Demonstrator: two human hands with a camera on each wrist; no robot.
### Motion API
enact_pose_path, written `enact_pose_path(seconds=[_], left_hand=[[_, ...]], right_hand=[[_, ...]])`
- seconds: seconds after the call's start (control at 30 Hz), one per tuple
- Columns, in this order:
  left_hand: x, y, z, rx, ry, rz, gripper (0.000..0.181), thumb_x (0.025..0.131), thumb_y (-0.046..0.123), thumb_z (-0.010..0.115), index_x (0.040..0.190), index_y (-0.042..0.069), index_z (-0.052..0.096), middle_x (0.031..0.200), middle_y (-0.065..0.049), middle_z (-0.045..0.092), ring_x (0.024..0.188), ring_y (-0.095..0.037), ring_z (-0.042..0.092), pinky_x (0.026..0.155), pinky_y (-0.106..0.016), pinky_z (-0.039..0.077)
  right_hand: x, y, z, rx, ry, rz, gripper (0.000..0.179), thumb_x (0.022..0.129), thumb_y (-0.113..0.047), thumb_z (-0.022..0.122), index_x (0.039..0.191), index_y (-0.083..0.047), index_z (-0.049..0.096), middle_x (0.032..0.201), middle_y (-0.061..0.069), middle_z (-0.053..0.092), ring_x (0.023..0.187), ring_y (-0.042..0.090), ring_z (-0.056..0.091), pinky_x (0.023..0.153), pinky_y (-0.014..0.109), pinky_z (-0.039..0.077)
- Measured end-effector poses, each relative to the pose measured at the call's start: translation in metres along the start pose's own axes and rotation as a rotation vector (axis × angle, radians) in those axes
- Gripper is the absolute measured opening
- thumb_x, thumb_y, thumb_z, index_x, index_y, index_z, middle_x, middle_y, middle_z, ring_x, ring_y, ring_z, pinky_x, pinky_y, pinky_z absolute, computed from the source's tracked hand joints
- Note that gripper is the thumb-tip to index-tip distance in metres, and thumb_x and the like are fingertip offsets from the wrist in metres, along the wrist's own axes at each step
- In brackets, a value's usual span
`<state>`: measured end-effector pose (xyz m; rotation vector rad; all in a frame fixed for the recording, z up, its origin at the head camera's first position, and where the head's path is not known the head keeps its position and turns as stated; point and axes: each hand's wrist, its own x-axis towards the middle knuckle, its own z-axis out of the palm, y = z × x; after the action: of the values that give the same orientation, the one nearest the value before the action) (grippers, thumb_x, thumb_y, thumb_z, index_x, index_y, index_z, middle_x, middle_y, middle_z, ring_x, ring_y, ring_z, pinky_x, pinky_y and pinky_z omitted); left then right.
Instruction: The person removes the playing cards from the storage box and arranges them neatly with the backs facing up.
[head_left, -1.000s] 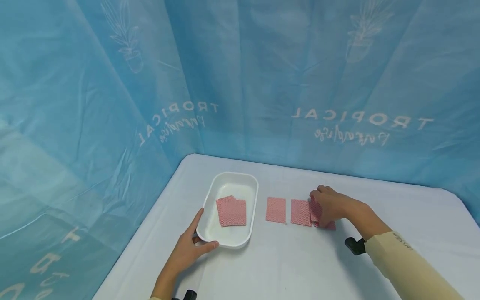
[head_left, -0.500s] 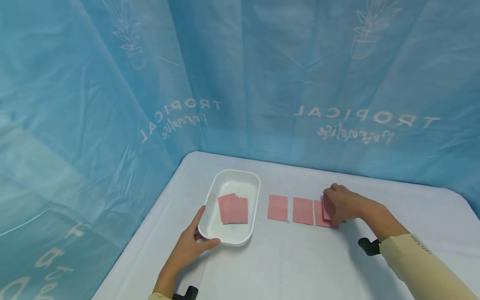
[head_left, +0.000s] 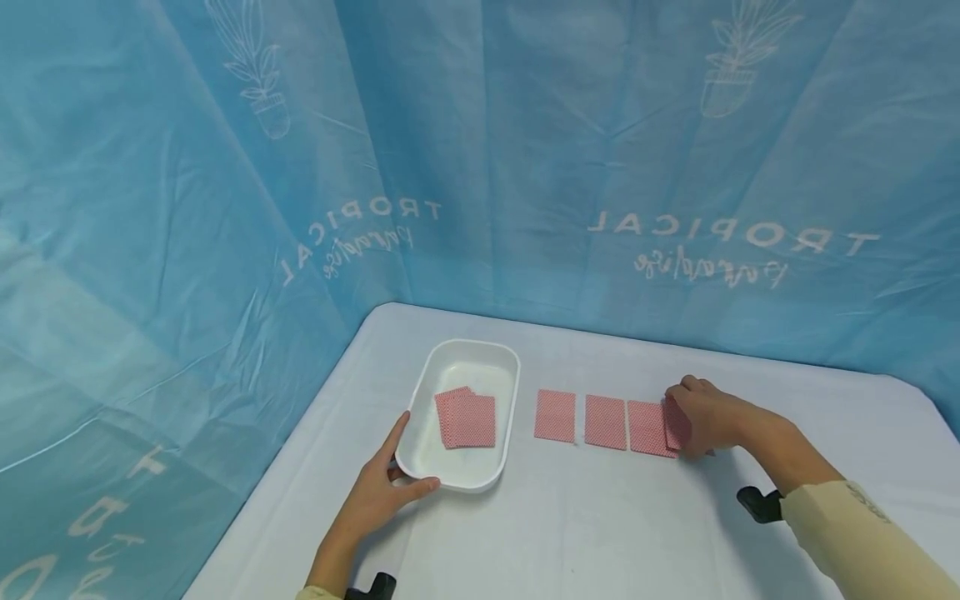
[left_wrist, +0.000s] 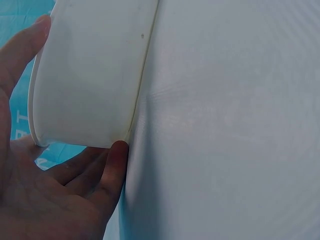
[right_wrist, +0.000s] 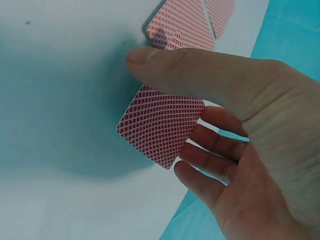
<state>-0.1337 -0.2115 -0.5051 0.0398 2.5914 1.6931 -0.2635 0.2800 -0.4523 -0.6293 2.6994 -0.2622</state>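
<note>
My left hand (head_left: 371, 498) holds the near left corner of a white tray (head_left: 478, 375), thumb at the near rim and fingers along the side. The left wrist view shows fingertips against the tray's outer wall (left_wrist: 90, 75). Two overlapping red-backed playing cards (head_left: 474, 422) lie inside. At the right end of a row of cards, my right hand (head_left: 708, 417) holds a playing card (right_wrist: 160, 125) by its edges between thumb and fingers. That card overlaps the right edge of the third card (head_left: 649, 428) as seen from the head; the hand hides part of it.
Two more face-down cards, a leftmost card (head_left: 555, 415) and a second card (head_left: 606, 422), lie between the tray and my right hand. A white cloth covers the table (head_left: 585, 525). Blue printed curtains (head_left: 540, 167) hang behind and on the left.
My right hand has moved right along the row with the card, uncovering the third card. My left hand stays at the tray's corner. The head view has shifted slightly.
</note>
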Motion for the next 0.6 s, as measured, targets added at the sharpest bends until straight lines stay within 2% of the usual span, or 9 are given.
enact_pose_path(seconds=[0.17,0.4,0.6], left_hand=[[0.0008,-0.0014,-0.0031,0.004,-0.008,-0.011,0.105,0.073,0.035,0.085,0.153,0.039,0.018,0.144,-0.008,0.042,0.107,-0.024,0.059,0.083,-0.037,0.05],[-0.0004,-0.0002,-0.0024,-0.053,-0.024,0.015,0.105,0.074,0.029,0.085,0.154,0.035,0.016,0.142,-0.013,0.044,0.106,-0.025,0.06,0.083,-0.038,0.05],[-0.0006,-0.0023,0.0006,-0.062,-0.019,0.022,0.104,0.075,0.026,0.085,0.154,0.033,0.017,0.143,-0.013,0.042,0.108,-0.028,0.059,0.084,-0.042,0.049]], right_hand=[[-0.004,0.0015,0.0018,0.012,-0.025,0.032,0.082,0.055,-0.014,0.091,0.124,0.001,0.05,0.109,0.012,0.047,0.098,0.031,0.044,0.06,0.035,0.05],[-0.0057,0.0043,0.003,-0.026,-0.04,0.049,0.086,0.054,-0.021,0.093,0.125,0.0,0.049,0.11,0.013,0.047,0.101,0.032,0.045,0.074,0.048,0.052],[-0.0091,0.0062,0.0041,-0.029,-0.049,0.045,0.088,0.051,-0.018,0.094,0.125,0.0,0.049,0.11,0.012,0.047,0.102,0.032,0.043,0.072,0.045,0.052]])
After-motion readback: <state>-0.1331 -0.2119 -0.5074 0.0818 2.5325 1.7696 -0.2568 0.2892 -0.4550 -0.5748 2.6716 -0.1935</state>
